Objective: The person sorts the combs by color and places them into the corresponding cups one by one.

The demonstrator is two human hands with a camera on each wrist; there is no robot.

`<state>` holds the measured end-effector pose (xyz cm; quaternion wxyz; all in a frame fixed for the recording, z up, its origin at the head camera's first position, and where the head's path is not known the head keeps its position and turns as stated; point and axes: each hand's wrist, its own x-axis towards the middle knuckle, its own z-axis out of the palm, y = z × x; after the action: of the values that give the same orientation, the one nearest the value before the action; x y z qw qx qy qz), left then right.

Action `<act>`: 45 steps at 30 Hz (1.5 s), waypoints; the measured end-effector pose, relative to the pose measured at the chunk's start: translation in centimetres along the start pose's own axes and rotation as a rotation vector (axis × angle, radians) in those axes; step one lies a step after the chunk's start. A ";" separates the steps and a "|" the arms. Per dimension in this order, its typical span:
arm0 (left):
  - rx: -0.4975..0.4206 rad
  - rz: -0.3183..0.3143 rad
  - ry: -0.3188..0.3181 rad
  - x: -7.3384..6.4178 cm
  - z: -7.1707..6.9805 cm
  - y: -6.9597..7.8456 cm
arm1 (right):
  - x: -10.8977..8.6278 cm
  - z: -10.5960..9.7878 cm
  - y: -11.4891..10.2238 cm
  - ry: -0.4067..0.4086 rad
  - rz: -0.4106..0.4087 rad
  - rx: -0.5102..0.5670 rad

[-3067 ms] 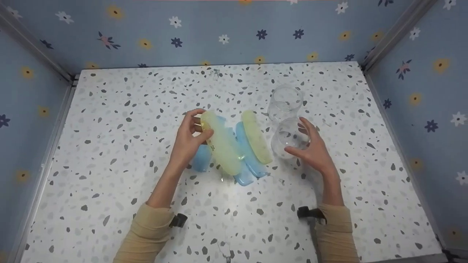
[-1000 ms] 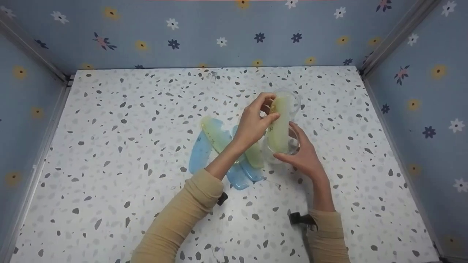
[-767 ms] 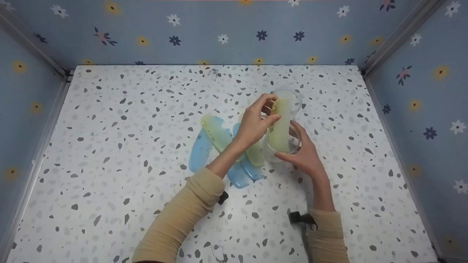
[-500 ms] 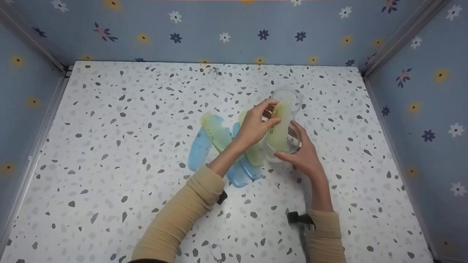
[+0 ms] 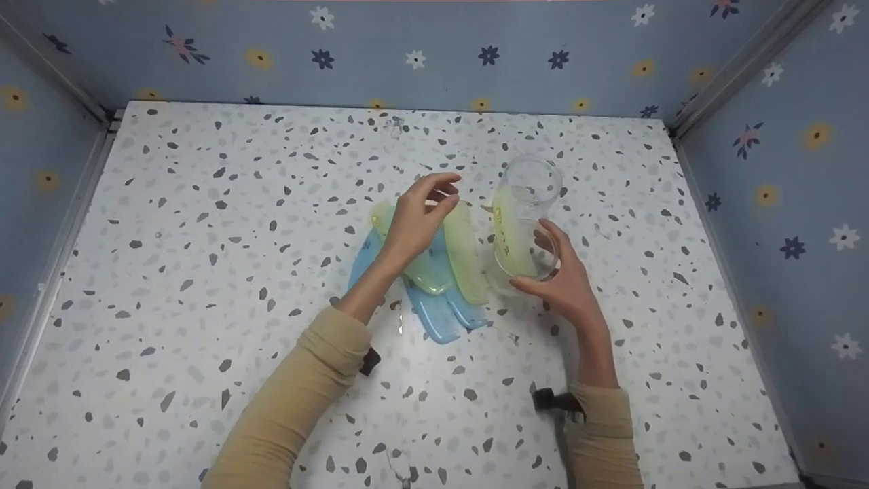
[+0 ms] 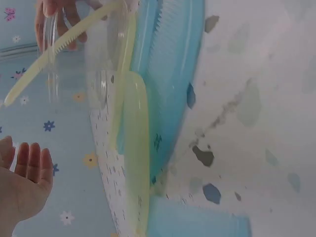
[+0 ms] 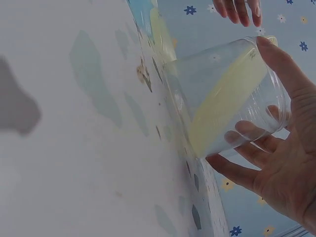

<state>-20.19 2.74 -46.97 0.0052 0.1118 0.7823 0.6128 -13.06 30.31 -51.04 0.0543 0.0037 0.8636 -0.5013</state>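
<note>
A yellow-green comb [image 5: 508, 234] leans inside a clear plastic jar [image 7: 197, 79], its upper end sticking out past the rim. My right hand [image 5: 567, 278] holds this jar from the right, thumb and fingers curled round its side. Holding nothing, my left hand [image 5: 417, 221] hovers over the comb pile with its fingers loosely bent. Under it lie a yellow-green comb [image 5: 429, 278] and another yellow-green comb [image 5: 465, 258], on top of several blue combs [image 5: 438, 322]. The left hand and forearm partly hide the pile in the head view.
Just behind the held jar stands a second clear jar [image 5: 533, 180]. All of it rests on a white speckled table [image 5: 224, 238]. Blue flowered walls [image 5: 373, 41] close off the back and both sides.
My left hand picked a yellow-green comb from the pile, carried it right, lowered it into the jar and let go. It has since moved back left over the pile. The right hand stays on the jar.
</note>
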 end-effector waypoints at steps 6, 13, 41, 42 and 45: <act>0.066 -0.061 0.036 0.0 -2.3 -1.5 | -0.1 -0.2 0.2 0.003 -0.006 0.007; 0.116 -0.118 0.071 -0.2 -4.5 -3.7 | 0.0 -0.1 0.2 -0.006 -0.003 -0.003; 0.277 -0.427 0.087 -1.6 -6.7 -7.5 | 0.2 0.0 0.2 -0.015 -0.002 0.001; 0.287 -0.436 0.080 -1.6 -6.7 -7.5 | 0.2 0.0 0.2 -0.017 -0.004 0.002; 0.318 -0.452 0.064 -1.5 -6.6 -7.6 | 0.2 -0.1 0.3 -0.022 -0.009 0.004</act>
<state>-21.02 -5.55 -52.84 0.0994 -0.0857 0.8736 0.4687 -13.25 30.54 -51.26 0.0615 -0.0056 0.8620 -0.5031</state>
